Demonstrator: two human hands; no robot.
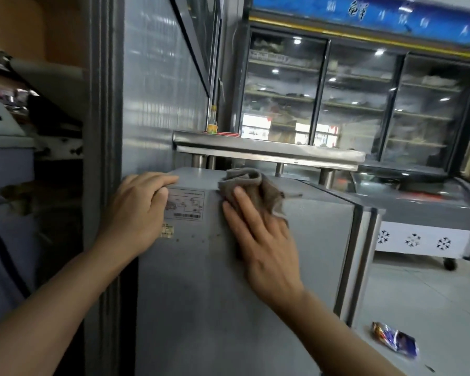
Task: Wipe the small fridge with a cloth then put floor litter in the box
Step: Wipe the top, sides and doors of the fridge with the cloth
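Observation:
The small grey fridge (pixel 318 234) stands in front of me, its side panel facing the camera with a white label near the top. My right hand (pixel 261 240) presses a crumpled brown cloth (pixel 253 191) flat against that panel, just under the top edge, fingers straight. My left hand (pixel 136 213) grips the fridge's upper left corner, fingers curled over the top edge. A crumpled blue and red wrapper (pixel 395 343) lies on the tiled floor to the right of the fridge. No box is in view.
A steel counter (pixel 269 151) overhangs the fridge's back. A tall glass-door display cooler (pixel 358 99) fills the far wall, with a chest freezer (pixel 423 213) on castors below it. A grey door frame (pixel 103 158) rises close on the left.

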